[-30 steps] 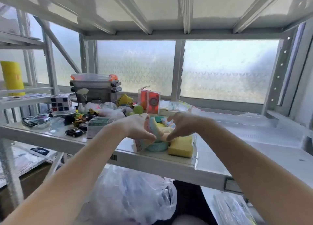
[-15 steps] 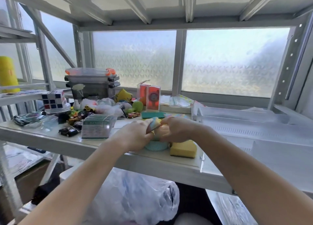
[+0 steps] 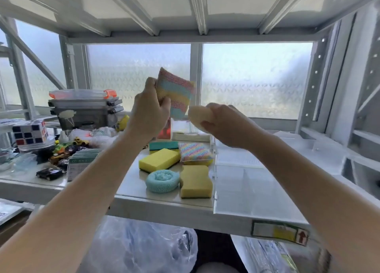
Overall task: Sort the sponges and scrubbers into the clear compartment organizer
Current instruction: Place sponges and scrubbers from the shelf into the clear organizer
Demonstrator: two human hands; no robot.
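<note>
Both hands had risen from the shelf [image 3: 164, 206] to window height, forearms angled up and inward. Clear organizer [image 3: 242, 182] sat at the shelf's right, beside the remaining sponges and scrubbers. Left hand [image 3: 149, 110] held a striped scrubber [image 3: 176, 94] upright, fingers pinching its edge; right hand [image 3: 224, 124] had fingers curled around a pale sponge [image 3: 200, 115].

Pink, blue and yellow stripes are shown on the knitted scrubber [image 3: 175, 93] at upper centre, a pale cream on the sponge [image 3: 200, 116] beside it, yellow on two sponges [image 3: 159, 159] [image 3: 195, 182] lower down, pastel stripes on another scrubber [image 3: 194, 152], light blue on the round scrubber [image 3: 162, 180], and teal on the rearmost sponge [image 3: 163, 145].
</note>
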